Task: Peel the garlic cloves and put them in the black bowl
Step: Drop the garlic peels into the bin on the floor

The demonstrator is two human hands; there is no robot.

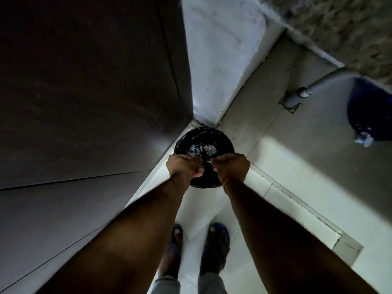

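No brand, label or writing is readable anywhere in the head view; the light is dim and the edges are stretched by the wide lens.

Far left: a dark brown door or panel fills the left side and runs down to the floor corner. Just right of it, a pale wall meets it in the corner.

Centre: a round bin lined with a black bag stands on the floor in that corner, touching or nearly touching the panel. Pale flakes, possibly garlic skins, lie inside on the liner; too small to confirm. No black bowl or whole garlic clove can be made out.

Left hand: held above the near rim of the bin, fingers curled in, clenched with the thumb against the fingertips. Whether it pinches something cannot be told.

Right hand: just beside the left, apart by a narrow gap, also over the bin's near rim, fingers curled downward. A small pale speck sits at its fingertips; I cannot tell if it is held or lies in the bin below. A thin orange band circles this wrist.

Both forearms hide the bin's near edge and part of the floor.

Below: 2 feet in blue sandals on pale floor tiles, grey trouser hems cut off by the bottom edge.

Right: a grey pipe enters a floor drain; a blue bucket, cut off by the right edge, stands beneath a rough stone counter.
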